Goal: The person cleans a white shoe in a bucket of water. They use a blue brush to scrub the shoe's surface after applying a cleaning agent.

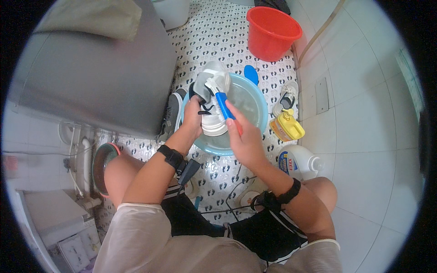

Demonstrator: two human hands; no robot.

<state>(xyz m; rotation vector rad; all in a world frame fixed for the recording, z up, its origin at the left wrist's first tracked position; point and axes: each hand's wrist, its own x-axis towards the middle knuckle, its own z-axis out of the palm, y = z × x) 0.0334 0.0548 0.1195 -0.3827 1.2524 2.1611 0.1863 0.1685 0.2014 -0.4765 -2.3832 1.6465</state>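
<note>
My left hand (193, 117) grips a white and grey sneaker (214, 119) by its side, above a light blue plastic basin (263, 105). In my right hand (244, 140) is a brush with a blue and red handle (224, 105); its white bristle end lies against the sneaker's upper. Cloudy water (246, 100) shows in the basin to the right of the sneaker. The fingers of my left hand are partly hidden by the shoe.
A red bucket (269, 44) stands beyond the basin. On the right are another sneaker (287, 97), a yellow pump bottle (286, 126) and a large white jug (298, 163) along the tiled wall. Dark grey shoes (173, 109) sit left of the basin, beside a grey cabinet-like block (102, 78).
</note>
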